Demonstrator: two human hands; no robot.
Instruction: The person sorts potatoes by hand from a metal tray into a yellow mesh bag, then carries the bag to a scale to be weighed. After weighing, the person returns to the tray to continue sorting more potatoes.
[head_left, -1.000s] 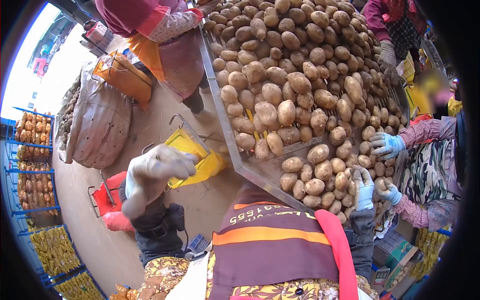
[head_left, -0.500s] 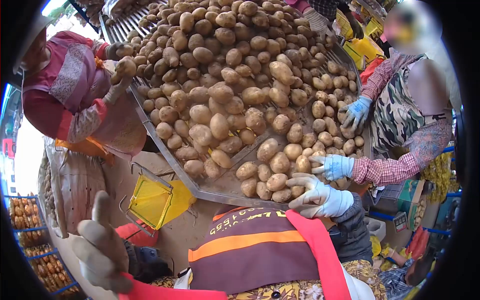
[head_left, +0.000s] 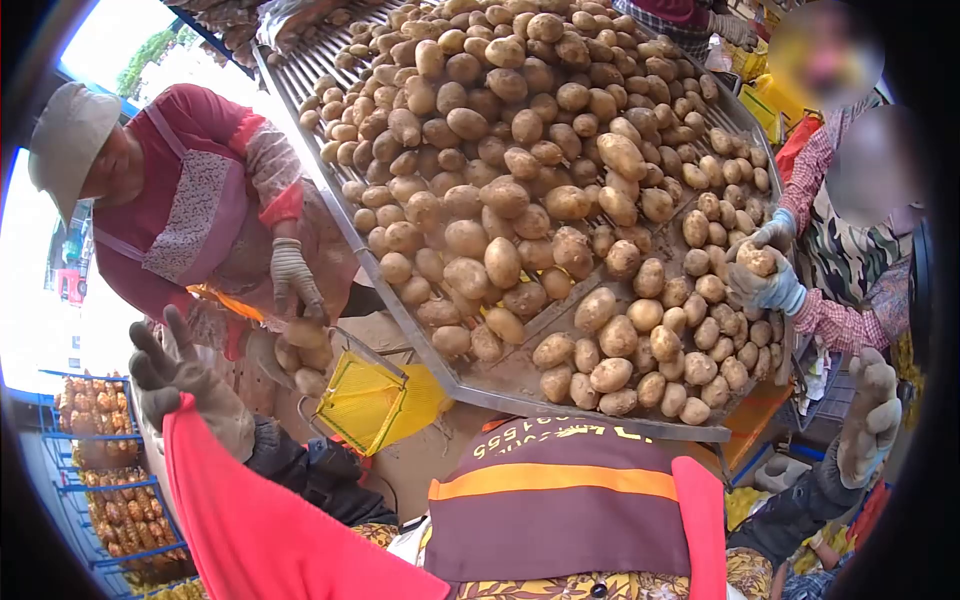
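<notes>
My left hand (head_left: 195, 390), in a dirty grey-white glove, is raised at the lower left with its fingers apart. The pointed end of a red cloth strip (head_left: 240, 480) touches its palm; no grip on it can be made out. At the far right, my right hand (head_left: 868, 420), gloved too, is held up with nothing visible in it, its fingers slightly bent. Between the hands, over my body, lies a dark apron (head_left: 560, 520) with an orange stripe. A big heap of potatoes (head_left: 480, 200) covers the metal-edged sorting table (head_left: 420, 345) ahead.
A co-worker in pink (head_left: 200, 210) stands left of the table, potatoes near their gloved hands. Another co-worker's blue-gloved hands (head_left: 765, 275) hold a potato at the right. A yellow basket (head_left: 385, 400) stands by the near-left edge. Racks (head_left: 110, 460) with bagged goods are at the lower left.
My right hand has left the near potatoes and moved far right. My left hand has risen, stretching the red strip upward. The view has shifted, and the right co-worker now holds a potato.
</notes>
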